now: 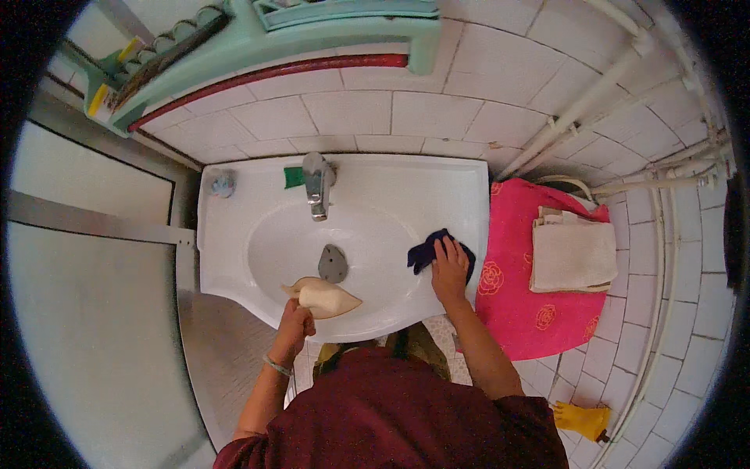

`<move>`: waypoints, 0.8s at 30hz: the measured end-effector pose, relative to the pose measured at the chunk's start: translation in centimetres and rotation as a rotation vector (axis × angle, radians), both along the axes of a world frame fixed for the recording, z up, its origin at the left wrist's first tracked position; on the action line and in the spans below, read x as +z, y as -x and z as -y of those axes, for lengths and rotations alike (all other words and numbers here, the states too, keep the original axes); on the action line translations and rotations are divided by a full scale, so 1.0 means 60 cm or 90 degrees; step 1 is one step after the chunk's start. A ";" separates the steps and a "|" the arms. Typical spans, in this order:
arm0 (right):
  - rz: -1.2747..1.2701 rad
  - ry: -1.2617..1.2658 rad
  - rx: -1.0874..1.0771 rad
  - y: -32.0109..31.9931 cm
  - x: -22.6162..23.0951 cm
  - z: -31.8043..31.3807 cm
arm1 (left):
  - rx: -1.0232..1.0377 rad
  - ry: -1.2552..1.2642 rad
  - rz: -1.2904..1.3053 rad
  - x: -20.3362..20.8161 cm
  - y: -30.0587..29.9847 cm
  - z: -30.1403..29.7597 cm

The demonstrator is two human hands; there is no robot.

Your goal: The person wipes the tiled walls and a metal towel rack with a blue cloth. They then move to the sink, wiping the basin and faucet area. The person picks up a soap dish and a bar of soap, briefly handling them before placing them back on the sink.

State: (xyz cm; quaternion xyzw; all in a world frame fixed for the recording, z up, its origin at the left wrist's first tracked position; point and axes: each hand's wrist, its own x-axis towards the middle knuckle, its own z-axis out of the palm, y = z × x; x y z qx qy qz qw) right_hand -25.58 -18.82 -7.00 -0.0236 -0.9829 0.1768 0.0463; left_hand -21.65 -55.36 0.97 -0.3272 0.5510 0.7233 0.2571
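Observation:
Over the front of the white washbasin [375, 191], my left hand [294, 327] is closed on a beige leaf-shaped soap dish [349, 302]. A pale cream block, like a bar of soap, lies on the dish. My right hand [449, 275] presses a dark navy cloth [423, 255] against the basin's right ledge, with its fingers over the fabric. Between the hands, in the bowl, sits a grey rounded drain piece [333, 264]. The chrome tap [316, 184] stands at the back, and no water shows running from it.
A green pad [294, 177] lies beside the tap, and a bluish lump [223, 184] sits in the back left corner. To the right, folded beige towels [574, 252] rest on a pink flowered cover [516, 313]. A mint-green shelf [328, 39] overhangs the wall. Yellow glove [580, 420] lies lower right.

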 end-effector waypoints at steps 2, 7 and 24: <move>0.017 -0.004 0.010 -0.032 0.000 -0.002 | 0.047 0.033 -0.001 -0.002 -0.026 0.023; 0.076 -0.007 0.044 -0.113 0.017 -0.007 | 0.117 0.068 0.021 -0.010 -0.060 0.077; -0.060 -0.077 -0.059 0.032 -0.017 0.026 | -0.126 0.090 -0.073 -0.141 0.080 0.078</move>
